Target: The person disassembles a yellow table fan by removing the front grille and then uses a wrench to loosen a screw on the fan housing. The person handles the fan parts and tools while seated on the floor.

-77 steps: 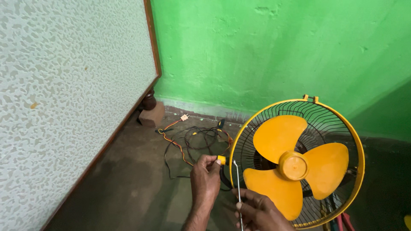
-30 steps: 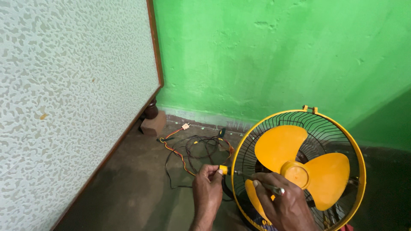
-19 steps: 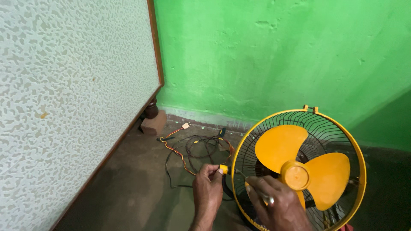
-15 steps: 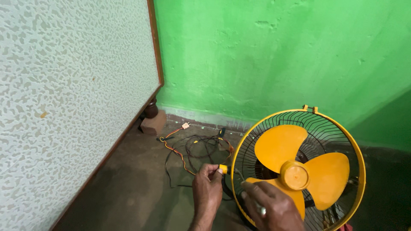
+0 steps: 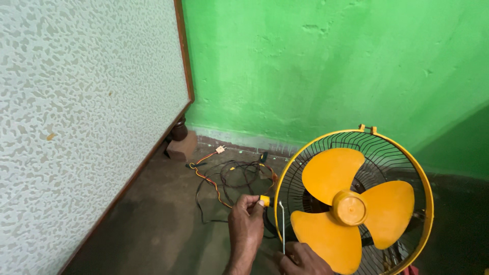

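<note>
At the very bottom we see our right hand (image 5: 301, 259). It is closed around the low end of a thin metal rod (image 5: 282, 226). The rod stands straight up and has a small bend at its top. It sits just beside the left edge of the fan's yellow ring (image 5: 429, 203).

A little higher and to the left is our left hand (image 5: 246, 226). Its thumb and finger pinch a small yellow piece (image 5: 264, 201). That piece is just left of the rod's top and close to the ring. We cannot tell if it touches the ring.

The fan (image 5: 351, 203) fills the right side. It has three yellow blades (image 5: 331, 170) and a round yellow cap (image 5: 349, 208) in the middle. A black wire cage sits behind the blades. The front is open. The bottom of the ring runs out of the picture.

Past our left hand a bunch of wires (image 5: 232, 175) lies tangled on the dark floor (image 5: 153, 224). Some are black and some are orange. There is bare floor to the left of our hands.

A big speckled board (image 5: 76, 112) with a brown edge leans along the left side. Farther back a brick (image 5: 181, 147) sits under a dark furniture leg (image 5: 178, 130). The green wall (image 5: 331, 66) closes off the back.
</note>
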